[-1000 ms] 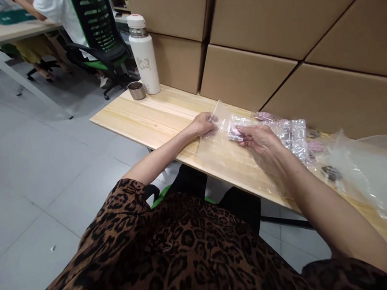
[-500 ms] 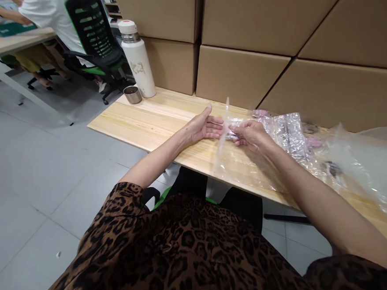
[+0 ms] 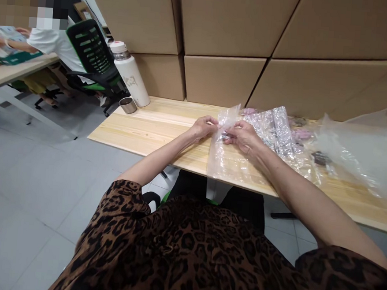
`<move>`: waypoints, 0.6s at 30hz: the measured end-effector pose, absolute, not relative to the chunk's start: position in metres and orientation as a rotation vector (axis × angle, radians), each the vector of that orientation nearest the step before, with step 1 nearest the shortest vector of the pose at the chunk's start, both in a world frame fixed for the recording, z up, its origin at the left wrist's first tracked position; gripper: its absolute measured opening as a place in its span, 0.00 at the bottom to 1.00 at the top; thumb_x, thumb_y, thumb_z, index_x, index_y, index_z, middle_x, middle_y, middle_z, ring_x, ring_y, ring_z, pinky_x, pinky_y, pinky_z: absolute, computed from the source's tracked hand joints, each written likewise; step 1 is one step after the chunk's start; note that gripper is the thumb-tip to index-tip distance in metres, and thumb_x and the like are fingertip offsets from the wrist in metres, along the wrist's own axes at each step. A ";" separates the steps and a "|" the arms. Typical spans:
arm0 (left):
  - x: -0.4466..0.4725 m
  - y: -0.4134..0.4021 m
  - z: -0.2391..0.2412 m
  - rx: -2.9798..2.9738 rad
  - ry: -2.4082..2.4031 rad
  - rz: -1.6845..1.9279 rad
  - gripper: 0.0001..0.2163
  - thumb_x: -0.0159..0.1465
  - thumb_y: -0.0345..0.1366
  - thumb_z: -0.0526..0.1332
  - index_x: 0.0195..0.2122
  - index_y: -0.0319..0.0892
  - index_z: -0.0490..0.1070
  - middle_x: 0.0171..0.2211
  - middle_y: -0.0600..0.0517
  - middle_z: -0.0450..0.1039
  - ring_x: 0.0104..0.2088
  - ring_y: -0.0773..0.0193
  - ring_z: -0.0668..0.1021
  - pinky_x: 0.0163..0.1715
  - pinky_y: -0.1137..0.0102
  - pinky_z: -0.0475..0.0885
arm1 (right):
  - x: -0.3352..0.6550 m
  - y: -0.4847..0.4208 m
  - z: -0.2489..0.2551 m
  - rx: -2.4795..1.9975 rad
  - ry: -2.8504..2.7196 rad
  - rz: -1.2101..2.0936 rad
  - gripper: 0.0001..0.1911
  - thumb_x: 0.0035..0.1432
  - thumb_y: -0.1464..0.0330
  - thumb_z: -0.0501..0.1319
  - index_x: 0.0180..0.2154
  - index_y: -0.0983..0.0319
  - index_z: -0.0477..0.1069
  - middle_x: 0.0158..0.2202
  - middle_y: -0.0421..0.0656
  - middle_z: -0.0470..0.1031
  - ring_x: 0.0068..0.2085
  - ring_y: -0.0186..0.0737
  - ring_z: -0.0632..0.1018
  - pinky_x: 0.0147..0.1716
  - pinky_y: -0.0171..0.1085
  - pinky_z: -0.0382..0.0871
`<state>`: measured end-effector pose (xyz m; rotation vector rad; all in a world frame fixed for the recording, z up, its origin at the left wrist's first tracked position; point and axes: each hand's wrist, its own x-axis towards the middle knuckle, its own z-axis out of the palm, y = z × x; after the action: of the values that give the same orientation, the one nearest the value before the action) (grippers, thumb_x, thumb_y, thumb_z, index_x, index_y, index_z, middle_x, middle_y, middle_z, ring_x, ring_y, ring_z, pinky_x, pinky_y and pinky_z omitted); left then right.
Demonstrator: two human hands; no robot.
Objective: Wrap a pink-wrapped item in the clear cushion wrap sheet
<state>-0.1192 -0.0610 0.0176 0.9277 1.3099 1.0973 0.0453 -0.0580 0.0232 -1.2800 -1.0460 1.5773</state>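
A clear plastic bag (image 3: 225, 158) lies over the front part of the wooden table (image 3: 155, 124), its left edge lifted. My left hand (image 3: 203, 126) pinches that lifted edge with closed fingers. My right hand (image 3: 243, 137) is closed on the bag from the other side, and a small dark and pink item (image 3: 226, 137) shows inside the plastic by its fingertips. The two hands nearly touch.
A stack of shiny clear packets (image 3: 274, 128) and small pink pieces (image 3: 300, 135) lie to the right, beside a large loose plastic bag (image 3: 361, 152). A white flask (image 3: 128, 74) and metal cup (image 3: 127, 105) stand far left. Cardboard boxes (image 3: 218, 78) wall the back. Another person sits at a desk (image 3: 16, 68).
My left hand went from open beside the bag to closed on its lifted edge. The bag's left side has folded up between both hands. The view has shifted slightly left.
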 end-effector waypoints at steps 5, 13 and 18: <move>-0.095 -0.066 0.007 0.826 1.128 1.314 0.19 0.61 0.23 0.76 0.41 0.43 0.67 0.29 0.61 0.75 0.28 0.71 0.78 0.38 0.72 0.74 | 0.052 -0.051 0.014 -1.176 -1.000 1.625 0.22 0.53 0.73 0.78 0.36 0.58 0.65 0.24 0.34 0.73 0.23 0.32 0.73 0.21 0.30 0.69; -0.075 -0.061 0.012 0.538 0.851 1.154 0.08 0.75 0.38 0.65 0.45 0.38 0.75 0.31 0.50 0.80 0.31 0.63 0.81 0.50 0.61 0.80 | 0.061 -0.048 0.014 -1.108 -1.038 1.640 0.20 0.56 0.71 0.78 0.35 0.58 0.66 0.26 0.35 0.75 0.25 0.32 0.75 0.24 0.30 0.70; -0.082 -0.069 0.025 0.564 0.710 1.149 0.25 0.83 0.42 0.43 0.40 0.39 0.76 0.35 0.44 0.81 0.35 0.58 0.80 0.48 0.58 0.80 | 0.068 -0.047 0.021 -1.130 -1.073 1.640 0.22 0.59 0.74 0.78 0.32 0.59 0.63 0.26 0.38 0.77 0.22 0.31 0.73 0.19 0.28 0.65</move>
<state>-0.0817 -0.0686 0.0255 0.5639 0.7101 1.1487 0.0678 -0.0470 0.0208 -1.1296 -1.0730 1.6404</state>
